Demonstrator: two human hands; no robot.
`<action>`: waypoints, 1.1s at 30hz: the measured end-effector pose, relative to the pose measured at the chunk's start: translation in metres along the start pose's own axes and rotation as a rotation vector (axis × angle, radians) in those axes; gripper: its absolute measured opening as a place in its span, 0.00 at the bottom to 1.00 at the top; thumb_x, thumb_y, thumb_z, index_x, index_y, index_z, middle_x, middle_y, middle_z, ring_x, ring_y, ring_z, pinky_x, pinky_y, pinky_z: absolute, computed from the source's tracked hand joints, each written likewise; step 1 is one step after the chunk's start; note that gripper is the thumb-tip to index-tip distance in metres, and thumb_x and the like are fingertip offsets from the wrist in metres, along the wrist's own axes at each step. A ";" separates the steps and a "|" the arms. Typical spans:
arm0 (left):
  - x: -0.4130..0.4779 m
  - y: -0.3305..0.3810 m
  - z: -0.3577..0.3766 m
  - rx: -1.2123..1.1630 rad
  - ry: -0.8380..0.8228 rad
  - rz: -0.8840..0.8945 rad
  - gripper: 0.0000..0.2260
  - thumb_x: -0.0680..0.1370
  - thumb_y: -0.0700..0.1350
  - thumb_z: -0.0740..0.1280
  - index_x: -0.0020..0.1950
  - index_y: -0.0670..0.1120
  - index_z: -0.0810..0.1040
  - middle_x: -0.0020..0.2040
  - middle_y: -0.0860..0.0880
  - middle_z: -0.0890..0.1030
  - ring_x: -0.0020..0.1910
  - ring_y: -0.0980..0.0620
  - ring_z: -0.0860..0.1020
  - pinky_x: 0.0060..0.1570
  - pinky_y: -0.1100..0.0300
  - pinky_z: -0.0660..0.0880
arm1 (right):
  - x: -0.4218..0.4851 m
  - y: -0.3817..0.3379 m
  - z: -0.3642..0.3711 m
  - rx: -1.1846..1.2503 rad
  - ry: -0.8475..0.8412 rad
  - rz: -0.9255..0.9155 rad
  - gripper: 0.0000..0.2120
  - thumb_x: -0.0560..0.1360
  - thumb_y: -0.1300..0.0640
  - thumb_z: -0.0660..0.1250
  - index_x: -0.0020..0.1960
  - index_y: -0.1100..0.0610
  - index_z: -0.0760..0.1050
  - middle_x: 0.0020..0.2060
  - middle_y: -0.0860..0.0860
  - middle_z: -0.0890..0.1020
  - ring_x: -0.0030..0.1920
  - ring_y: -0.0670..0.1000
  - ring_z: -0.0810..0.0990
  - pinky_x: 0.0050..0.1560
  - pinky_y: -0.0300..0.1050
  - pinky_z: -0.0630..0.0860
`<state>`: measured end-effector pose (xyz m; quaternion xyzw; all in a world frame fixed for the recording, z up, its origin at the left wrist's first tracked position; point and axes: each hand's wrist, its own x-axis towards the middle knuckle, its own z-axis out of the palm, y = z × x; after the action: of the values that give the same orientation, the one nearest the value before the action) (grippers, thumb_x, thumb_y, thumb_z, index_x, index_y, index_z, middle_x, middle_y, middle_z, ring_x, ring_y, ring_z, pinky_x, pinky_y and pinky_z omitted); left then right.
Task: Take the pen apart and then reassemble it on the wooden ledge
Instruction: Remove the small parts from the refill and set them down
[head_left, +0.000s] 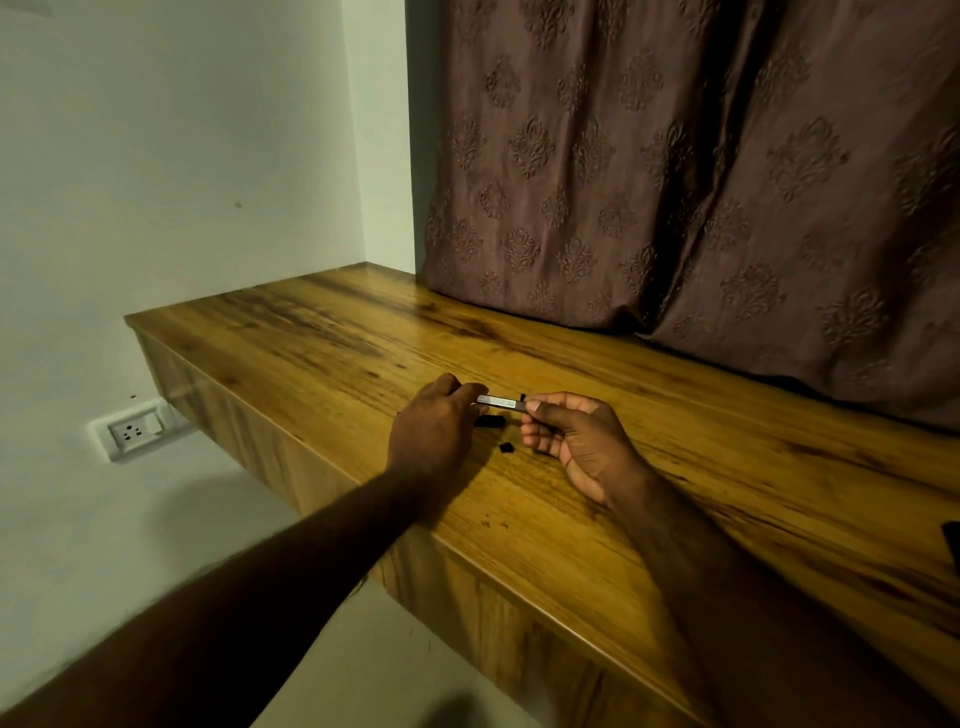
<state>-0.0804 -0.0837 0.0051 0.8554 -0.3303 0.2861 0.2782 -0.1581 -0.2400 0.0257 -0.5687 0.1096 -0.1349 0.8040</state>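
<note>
A slim silver pen barrel (497, 401) lies level just above the wooden ledge (322, 332), held at both ends. My left hand (434, 428) pinches its left end with curled fingers. My right hand (576, 439) pinches the right end, where a small black tip shows. Two loose black pen parts lie on the wood below the barrel: a longer black piece (491, 420) and a smaller black bit (506, 447). The parts of the barrel inside my fingers are hidden.
A brown patterned curtain (701, 171) hangs down onto the back of the ledge. A white wall socket (134, 428) sits below the ledge's left end. A dark object (953, 548) pokes in at the right edge. The ledge's front edge runs diagonally beneath my forearms.
</note>
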 end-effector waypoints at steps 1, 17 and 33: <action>0.000 0.000 0.000 0.004 0.002 0.000 0.11 0.78 0.46 0.65 0.59 0.48 0.79 0.48 0.46 0.79 0.45 0.44 0.78 0.37 0.53 0.74 | 0.001 0.000 0.000 0.000 0.003 -0.004 0.08 0.76 0.65 0.66 0.53 0.69 0.77 0.36 0.59 0.80 0.32 0.51 0.79 0.33 0.41 0.80; -0.004 0.005 -0.006 0.023 -0.008 -0.004 0.12 0.78 0.45 0.65 0.60 0.47 0.78 0.48 0.46 0.79 0.43 0.46 0.78 0.35 0.53 0.74 | 0.001 0.001 -0.002 -0.031 -0.018 -0.008 0.06 0.77 0.63 0.65 0.50 0.66 0.77 0.34 0.58 0.80 0.30 0.51 0.78 0.30 0.40 0.77; -0.001 0.008 -0.001 0.111 -0.005 0.102 0.22 0.75 0.40 0.68 0.69 0.42 0.71 0.55 0.40 0.78 0.49 0.41 0.77 0.43 0.48 0.74 | 0.002 0.000 -0.003 0.054 -0.020 0.039 0.05 0.76 0.66 0.66 0.49 0.66 0.78 0.36 0.58 0.82 0.33 0.50 0.81 0.34 0.40 0.80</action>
<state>-0.0874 -0.0881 0.0072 0.8524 -0.3577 0.3154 0.2146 -0.1576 -0.2436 0.0248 -0.5460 0.1088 -0.1166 0.8224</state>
